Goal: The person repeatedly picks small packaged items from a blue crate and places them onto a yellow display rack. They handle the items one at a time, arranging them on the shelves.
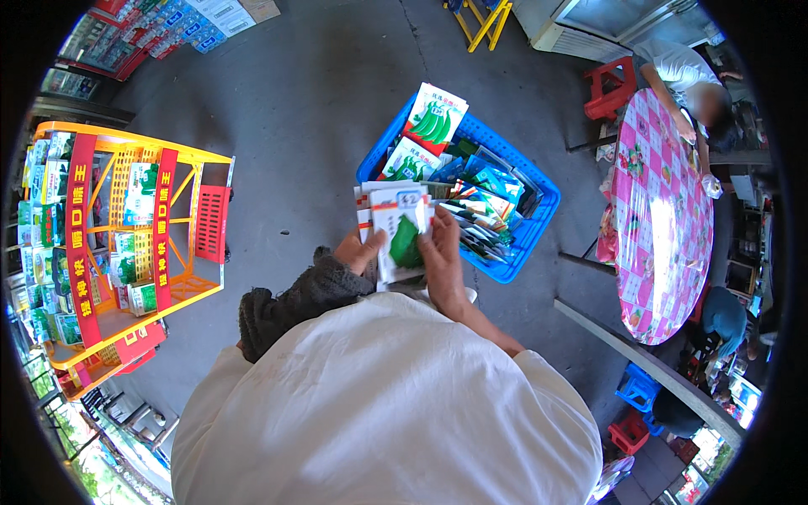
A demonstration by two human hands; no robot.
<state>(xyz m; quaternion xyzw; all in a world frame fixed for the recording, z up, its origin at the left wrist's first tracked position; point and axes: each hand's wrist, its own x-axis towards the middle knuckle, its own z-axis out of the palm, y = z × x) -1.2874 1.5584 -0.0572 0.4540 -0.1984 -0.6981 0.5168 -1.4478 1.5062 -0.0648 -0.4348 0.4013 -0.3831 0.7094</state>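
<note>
Several paper seed packets (396,243) are held in a stack close to my body, the front one printed with a dark green vegetable and bearing a handwritten mark. My left hand (361,250) grips the stack from its left side. At the right edge, my right hand (444,255) has its thumb on the front packet. Beyond the hands sits a blue plastic basket (533,243) filled with many more packets. Two packets with green peppers stand at its far left, a larger pepper packet (437,118) and a smaller pepper packet (407,161).
To the left is a yellow display rack (208,158) with red banners, holding seed packets. A round table (663,221) with a pink checked cover stands right, a person (682,82) leaning at it. Red stool (611,88), blue stool (639,386) and yellow metal stand (483,25) are around.
</note>
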